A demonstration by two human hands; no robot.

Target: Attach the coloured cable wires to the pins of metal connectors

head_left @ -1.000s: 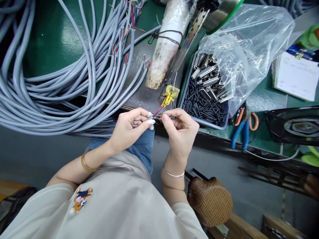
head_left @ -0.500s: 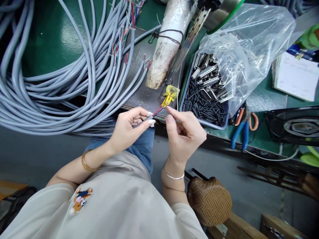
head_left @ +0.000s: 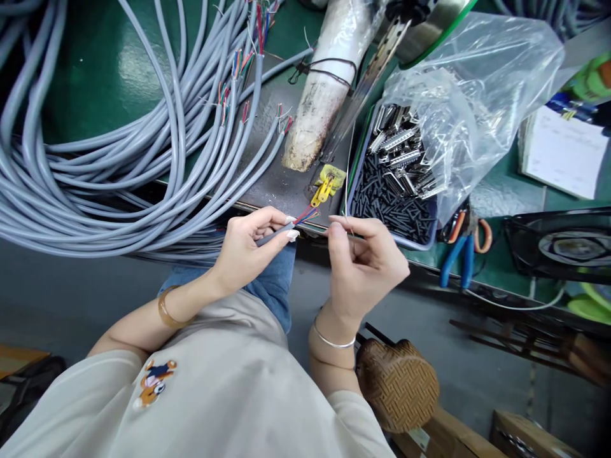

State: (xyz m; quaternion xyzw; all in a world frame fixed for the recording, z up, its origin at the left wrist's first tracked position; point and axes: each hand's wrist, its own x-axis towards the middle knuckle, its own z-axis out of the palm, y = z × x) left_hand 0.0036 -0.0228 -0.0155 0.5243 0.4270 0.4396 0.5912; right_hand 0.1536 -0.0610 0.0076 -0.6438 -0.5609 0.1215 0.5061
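Near the bench's front edge, my left hand [head_left: 248, 245] pinches a grey cable [head_left: 277, 236] close to its stripped end. Thin coloured wires [head_left: 307, 217] fan out from that end towards the right. Just right of them is my right hand [head_left: 365, 257], thumb and forefinger pressed together around the thin white strand [head_left: 347, 191]; whether it also holds a wire is too small to tell. A yellow clip [head_left: 325, 189] on a yellow pad lies just beyond the wire tips.
Many grey cables [head_left: 157, 162] spread over the left. A blue bin [head_left: 432, 236] holds metal connectors and black sleeves under a plastic bag [head_left: 491, 95]. Blue-handled pliers [head_left: 459, 254] lie to its right. A wrapped white post [head_left: 317, 102] stands beyond the clip.
My right hand has moved a little to the right, away from the coloured wires, and its thumb and forefinger have closed together. My left hand has kept its hold on the cable.
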